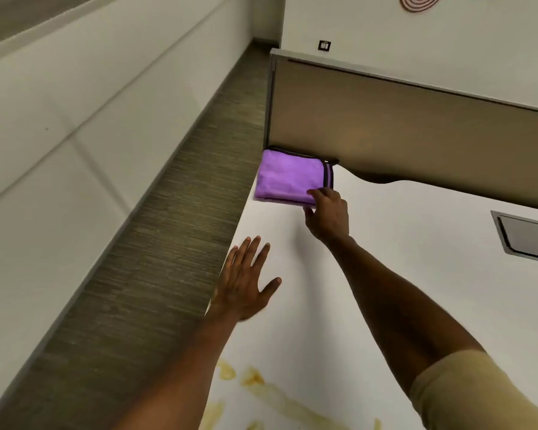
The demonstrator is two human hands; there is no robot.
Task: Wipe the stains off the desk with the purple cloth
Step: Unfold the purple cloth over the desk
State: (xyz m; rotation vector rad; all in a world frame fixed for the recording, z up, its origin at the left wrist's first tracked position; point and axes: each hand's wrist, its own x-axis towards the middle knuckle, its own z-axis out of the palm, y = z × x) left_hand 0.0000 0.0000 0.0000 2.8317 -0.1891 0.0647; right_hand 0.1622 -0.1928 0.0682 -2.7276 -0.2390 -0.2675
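**Right hand on the cloth at the far corner of the desk**

The purple cloth [288, 178] lies folded at the far left corner of the white desk [401, 243], tucked against the foot of the brown partition panel [416, 131]. Its dark trimmed edge runs down the right side, and its back edge is lost in the shadow under the panel.

The right hand [328, 217] reaches out to the cloth's near right corner. Fingers curl over the top of the fabric and the thumb sits low by the fold, so it looks like a pinch on that corner, though the fingertips are partly hidden by the knuckles and the grip itself is hard to confirm. A tan sleeve [466, 389] covers the upper arm and runs out of the frame at the bottom right.

The left hand [246, 285] is spread wide, fingers fanned, palm down near the desk's left edge, holding nothing. Whether the palm actually presses on the surface cannot be told from here.

Down at the bottom edge, yellowish stains [261, 389] streak the desk, well apart from the cloth; the frame cuts them off, so their full extent is unseen. On the right, a grey recessed hatch [528, 237] in the desktop is also clipped by the frame. A small dark wall plate [324, 45] shows on the wall beyond the panel, too small to read.
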